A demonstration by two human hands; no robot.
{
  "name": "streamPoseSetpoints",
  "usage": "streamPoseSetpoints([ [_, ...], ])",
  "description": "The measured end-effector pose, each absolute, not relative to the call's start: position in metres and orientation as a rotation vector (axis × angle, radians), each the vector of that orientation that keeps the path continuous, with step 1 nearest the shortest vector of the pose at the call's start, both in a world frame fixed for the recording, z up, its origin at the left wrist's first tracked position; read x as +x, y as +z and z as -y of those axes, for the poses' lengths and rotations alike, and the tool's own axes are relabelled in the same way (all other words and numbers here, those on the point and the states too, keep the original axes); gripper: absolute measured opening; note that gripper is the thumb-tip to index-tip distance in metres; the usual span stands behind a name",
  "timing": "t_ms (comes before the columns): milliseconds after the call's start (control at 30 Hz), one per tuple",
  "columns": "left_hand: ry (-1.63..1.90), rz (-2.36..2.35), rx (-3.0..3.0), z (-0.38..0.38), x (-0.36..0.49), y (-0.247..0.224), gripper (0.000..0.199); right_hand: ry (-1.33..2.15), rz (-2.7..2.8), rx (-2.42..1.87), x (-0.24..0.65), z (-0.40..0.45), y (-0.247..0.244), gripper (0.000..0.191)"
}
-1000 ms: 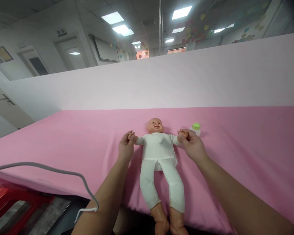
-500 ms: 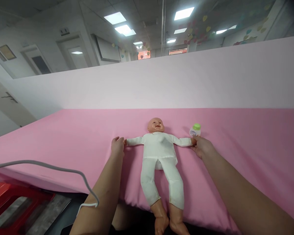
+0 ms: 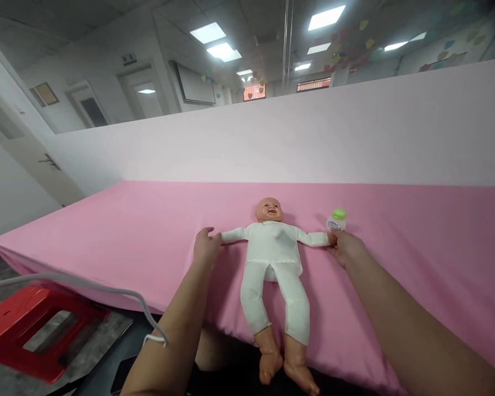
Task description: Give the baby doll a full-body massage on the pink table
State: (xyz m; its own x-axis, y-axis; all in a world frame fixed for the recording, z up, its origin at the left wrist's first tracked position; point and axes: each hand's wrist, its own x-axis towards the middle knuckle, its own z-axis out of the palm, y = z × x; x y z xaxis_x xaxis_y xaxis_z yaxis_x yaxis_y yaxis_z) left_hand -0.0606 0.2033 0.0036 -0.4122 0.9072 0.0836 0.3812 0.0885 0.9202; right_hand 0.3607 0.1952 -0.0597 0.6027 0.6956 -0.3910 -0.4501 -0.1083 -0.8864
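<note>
In the head view, the room rises behind a white partition (image 3: pixel 272 148) with glass above it, where ceiling lights (image 3: pixel 208 33) and small heart-shaped stickers show. A door (image 3: pixel 37 159) stands at the far left. Before you is a table covered by a pink cloth (image 3: pixel 157 220), smooth towards the partition and creased near the front edge and on the right. A red stool (image 3: pixel 37 330) sits on the floor at the lower left, and a grey cable (image 3: pixel 124 291) runs across towards your left forearm.

What has just changed is the set of the arms on the doll (image 3: pixel 272 242): they are now drawn out wide to either side, both sleeves close to straight, so its chest lies open between your hands. The doll is on its back on the cloth, in a white top and trousers, head towards the partition, its bare feet over the front edge.

Your left hand (image 3: pixel 208 247) appears closed on the end of one sleeve, though your fingers hide the doll's hand there. Your right hand (image 3: pixel 350 250) has its grip closed on the doll's other hand, part of which shows by the cuff. Just beyond your right fingers stands a small clear bottle (image 3: pixel 336 222) with a green cap, upright and apart from the doll's head.
</note>
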Motion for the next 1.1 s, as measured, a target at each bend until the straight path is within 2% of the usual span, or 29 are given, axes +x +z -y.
streamPoseSetpoints([
  [100, 1.372, -1.718, 1.688, -0.155, -0.052, 0.006, 0.025, 0.984, 0.231, -1.375, 0.362, -0.196, -0.062, 0.017],
  [200, 1.257, -1.468, 2.012, -0.091, -0.045, -0.002, 0.025, 0.984, 0.241, -1.376, 0.362, -0.196, -0.064, 0.018],
  [367, 0.685, -1.205, 2.301, -0.019, -0.044, -0.013, 0.068, 0.975, 0.266, -1.381, 0.364, -0.197, -0.068, 0.019],
  [533, 0.449, -1.155, 2.48, -0.009, -0.032, -0.017, 0.084, 0.976, 0.271, -1.387, 0.366, -0.199, -0.072, 0.023],
  [633, 0.55, -1.196, 2.573, -0.007, -0.022, -0.027, 0.09, 0.992, 0.27, -1.383, 0.367, -0.199, -0.072, 0.024],
  [733, 0.731, -1.153, 2.649, -0.003, -0.02, -0.039, 0.084, 0.994, 0.267, -1.377, 0.367, -0.198, -0.07, 0.025],
  [833, 0.901, -1.076, 2.609, 0.004, -0.026, -0.045, 0.087, 0.99, 0.261, -1.374, 0.365, -0.196, -0.067, 0.023],
  [933, 1.069, -1.054, 2.419, 0.015, -0.032, -0.047, 0.089, 0.986, 0.255, -1.364, 0.363, -0.195, -0.064, 0.022],
  [1100, 1.417, -1.329, 1.713, 0.035, -0.034, -0.057, 0.073, 0.978, 0.262, -1.332, 0.363, -0.198, -0.066, 0.025],
])
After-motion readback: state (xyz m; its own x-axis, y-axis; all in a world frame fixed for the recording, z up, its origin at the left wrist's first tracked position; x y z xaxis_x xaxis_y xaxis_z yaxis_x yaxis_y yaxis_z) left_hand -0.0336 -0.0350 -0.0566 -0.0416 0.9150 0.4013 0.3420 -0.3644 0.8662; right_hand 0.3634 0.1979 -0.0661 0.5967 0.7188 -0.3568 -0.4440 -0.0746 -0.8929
